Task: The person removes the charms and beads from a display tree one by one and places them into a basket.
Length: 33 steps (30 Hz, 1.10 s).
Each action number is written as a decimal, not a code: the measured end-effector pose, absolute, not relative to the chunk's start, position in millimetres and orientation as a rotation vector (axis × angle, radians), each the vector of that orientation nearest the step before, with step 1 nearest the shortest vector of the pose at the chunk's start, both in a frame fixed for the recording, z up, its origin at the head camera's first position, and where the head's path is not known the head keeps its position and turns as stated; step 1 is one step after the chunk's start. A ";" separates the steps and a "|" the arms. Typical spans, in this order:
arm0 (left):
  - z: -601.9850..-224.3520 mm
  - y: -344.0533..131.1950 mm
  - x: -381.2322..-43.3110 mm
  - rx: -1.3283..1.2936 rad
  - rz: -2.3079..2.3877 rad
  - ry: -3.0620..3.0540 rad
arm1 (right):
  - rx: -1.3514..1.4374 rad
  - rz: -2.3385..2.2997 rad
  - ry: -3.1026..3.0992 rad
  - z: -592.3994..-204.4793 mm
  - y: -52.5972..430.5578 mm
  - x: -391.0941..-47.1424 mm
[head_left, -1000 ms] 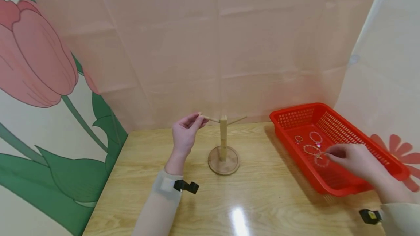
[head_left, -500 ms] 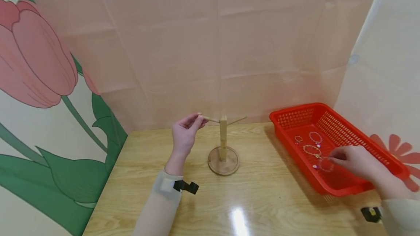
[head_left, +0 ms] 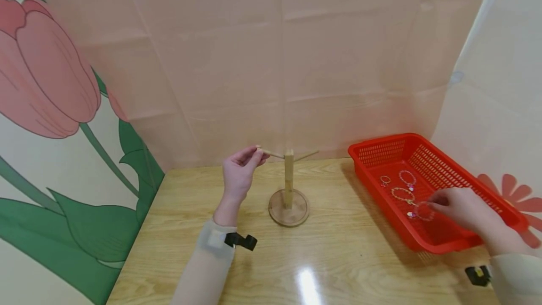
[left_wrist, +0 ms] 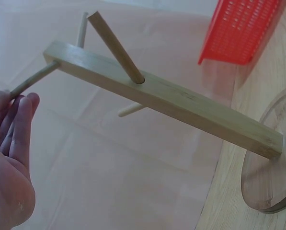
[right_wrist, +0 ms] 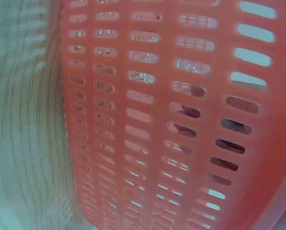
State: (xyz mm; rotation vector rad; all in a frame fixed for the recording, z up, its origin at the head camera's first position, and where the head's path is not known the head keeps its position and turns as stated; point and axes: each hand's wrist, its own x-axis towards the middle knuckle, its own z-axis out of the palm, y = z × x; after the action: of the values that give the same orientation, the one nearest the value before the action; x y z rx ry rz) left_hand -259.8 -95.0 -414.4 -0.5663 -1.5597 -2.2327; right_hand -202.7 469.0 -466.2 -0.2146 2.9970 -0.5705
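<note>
A wooden stand (head_left: 289,180) with a round base and several slanting pegs stands on the table. My left hand (head_left: 239,173) pinches the tip of its left peg (left_wrist: 35,80) between thumb and fingers. Over the red plastic basket (head_left: 378,213), my right hand (head_left: 463,208) pinches a pink clear-beaded bracelet (head_left: 424,220) at its right side; a small charm hangs off its left. In the right wrist view the basket's slotted wall hides most of that hand, and beads glint through the slots.
Left of the held bracelet, a golden bracelet (head_left: 401,198), a pink bracelet (head_left: 407,171) and a small ring-shaped piece with a charm (head_left: 384,184) lie on the basket floor. The wood-grain table (head_left: 338,258) meets a pinkish cloth backdrop (head_left: 237,84) behind the stand.
My right hand has shifted slightly right, drawing the pink beaded bracelet away from the golden one, and its charm now shows at the left. The left hand and stand have stayed put.
</note>
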 end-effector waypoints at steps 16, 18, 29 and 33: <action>-413.9 -91.3 -260.7 -0.555 -2.264 -1.538 | -0.151 -0.584 2.989 -465.5 476.6 -201.1; -413.8 -90.8 -260.6 -0.558 -2.263 -1.537 | -0.128 -0.583 2.985 -464.9 478.1 -201.3; -412.6 -93.4 -256.9 -0.576 -2.215 -1.617 | -0.079 -0.548 2.998 -455.3 476.7 -205.5; -413.5 -102.2 -253.7 -0.637 -2.174 -1.740 | -0.071 -0.568 3.015 -449.9 467.1 -201.8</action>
State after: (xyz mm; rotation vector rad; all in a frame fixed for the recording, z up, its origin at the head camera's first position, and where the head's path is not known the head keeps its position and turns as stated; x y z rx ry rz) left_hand -253.7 -102.2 -413.5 -0.6371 -1.7404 -2.1743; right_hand -201.8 467.1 -449.9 -0.0711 3.0148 -0.5679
